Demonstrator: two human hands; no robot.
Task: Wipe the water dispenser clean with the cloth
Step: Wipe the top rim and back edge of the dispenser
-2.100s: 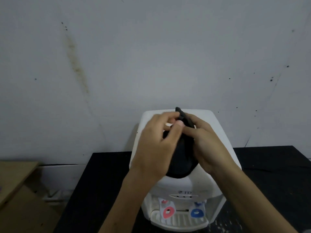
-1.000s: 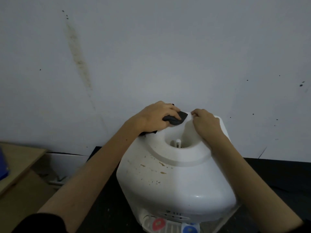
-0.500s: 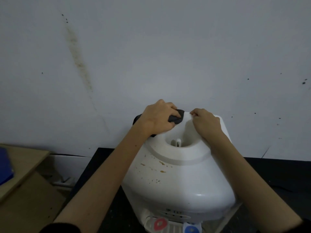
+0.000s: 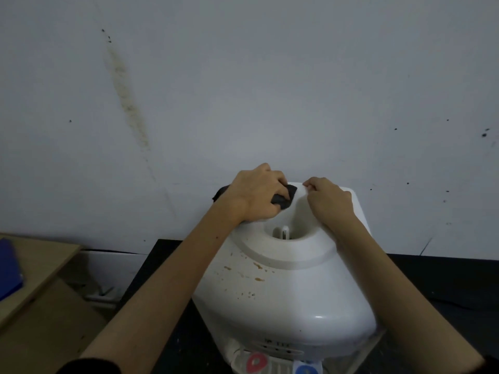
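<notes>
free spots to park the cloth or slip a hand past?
Bare black table right of the water dispenser, and a strip left of it. Dispenser's stained front top is free. Crowded at the rear rim: left hand gripping cloth, right hand.

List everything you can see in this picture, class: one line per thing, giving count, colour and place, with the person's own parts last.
water dispenser: 1, white with brown spots on top, on the black table
cloth: 1, black, at the dispenser's back left top edge
taps: 2, red and blue, on the dispenser's front
table: 1, black, under the dispenser
wall: 1, grey, with a brownish streak, behind
wooden furniture: 1, tan, lower left
blue object: 1, on that furniture
hands: 2; left hand grips the cloth, right hand rests on the dispenser's top
</notes>
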